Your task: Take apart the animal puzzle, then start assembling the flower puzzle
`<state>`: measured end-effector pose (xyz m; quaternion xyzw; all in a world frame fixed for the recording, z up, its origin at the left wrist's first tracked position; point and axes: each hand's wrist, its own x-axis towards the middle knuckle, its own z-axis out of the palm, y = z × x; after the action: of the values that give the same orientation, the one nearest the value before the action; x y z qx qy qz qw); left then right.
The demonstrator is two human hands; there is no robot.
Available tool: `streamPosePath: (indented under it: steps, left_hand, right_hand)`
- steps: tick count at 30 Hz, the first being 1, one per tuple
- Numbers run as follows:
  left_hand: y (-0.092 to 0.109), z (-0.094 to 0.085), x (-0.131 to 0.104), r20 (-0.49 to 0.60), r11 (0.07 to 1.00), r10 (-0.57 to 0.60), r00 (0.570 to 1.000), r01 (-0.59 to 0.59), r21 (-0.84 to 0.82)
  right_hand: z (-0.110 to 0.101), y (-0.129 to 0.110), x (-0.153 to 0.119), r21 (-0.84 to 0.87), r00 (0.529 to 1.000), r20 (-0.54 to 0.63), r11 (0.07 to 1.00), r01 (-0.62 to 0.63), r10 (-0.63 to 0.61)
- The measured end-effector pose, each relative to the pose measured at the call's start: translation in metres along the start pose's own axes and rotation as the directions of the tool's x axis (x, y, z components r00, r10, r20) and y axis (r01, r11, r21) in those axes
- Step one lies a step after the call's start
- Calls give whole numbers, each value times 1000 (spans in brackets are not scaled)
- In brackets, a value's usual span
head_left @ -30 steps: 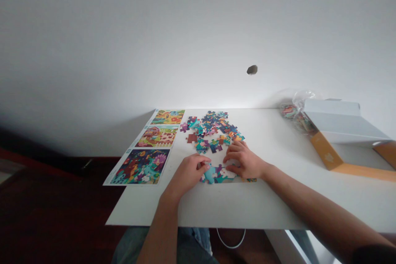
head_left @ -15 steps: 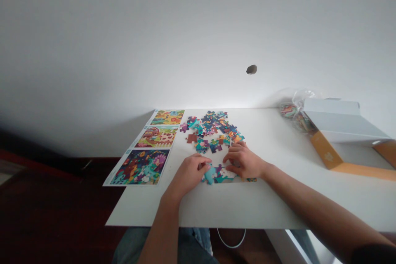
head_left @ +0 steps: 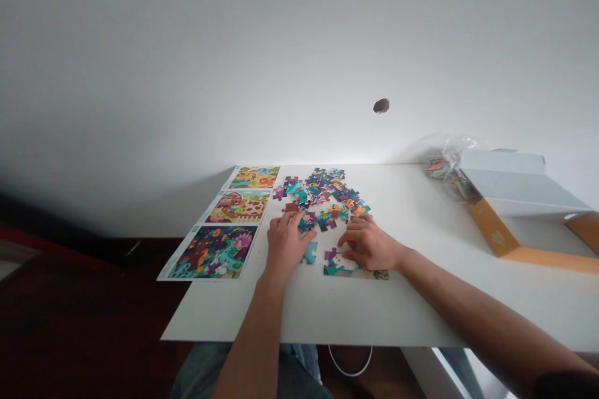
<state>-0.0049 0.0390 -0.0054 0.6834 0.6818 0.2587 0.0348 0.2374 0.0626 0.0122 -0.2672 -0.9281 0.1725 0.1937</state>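
Note:
My left hand [head_left: 286, 240] is over the table at the near left side of the loose jigsaw pieces [head_left: 327, 190], thumb and fingers apart. Just below its thumb lies a teal puzzle piece [head_left: 309, 254], separate from the others. A short strip of joined puzzle pieces [head_left: 339, 267], with white, teal and orange parts, lies to the right. On the strip's upper side rests my right hand [head_left: 369, 244], its fingers bent and apart, with nothing seen between them. The palm hides part of the strip.
A sheet with three printed pictures [head_left: 218, 252] lies on the left of the white table [head_left: 299, 318], overhanging its edge. At the right are a clear plastic bag [head_left: 452, 177] with pieces inside and an opened orange and white box [head_left: 515, 199]. A white wall with a hole stands behind.
My left hand has moved up and away from the strip towards the loose pieces. The teal piece has come apart from the strip's left end and shifted left. My right hand stays put.

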Motion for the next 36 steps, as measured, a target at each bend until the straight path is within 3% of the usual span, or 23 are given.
streamPosePath:
  steps: [6,18,22,29,36]
  left_hand:
    - [-3,3,2,-5,1000,0,1000,0,-25]
    - [-7,-14,-2,-197,990,-124,973,108,-89]
    - [-12,-13,-2,-148,980,-190,971,178,-92]
    - [-12,-10,-3,-150,997,-70,986,72,12]
    - [-11,-6,-4,-23,997,-70,997,70,23]
  right_hand:
    - [1,1,-1,-2,1000,1,1000,0,0]
    - [1,1,-1,5,1000,-7,1000,0,0]
    - [1,0,0,0,1000,-9,1000,0,0]
    - [0,-1,0,4,1000,-9,1000,6,-6]
    - [1,0,0,13,1000,-1,1000,0,0]
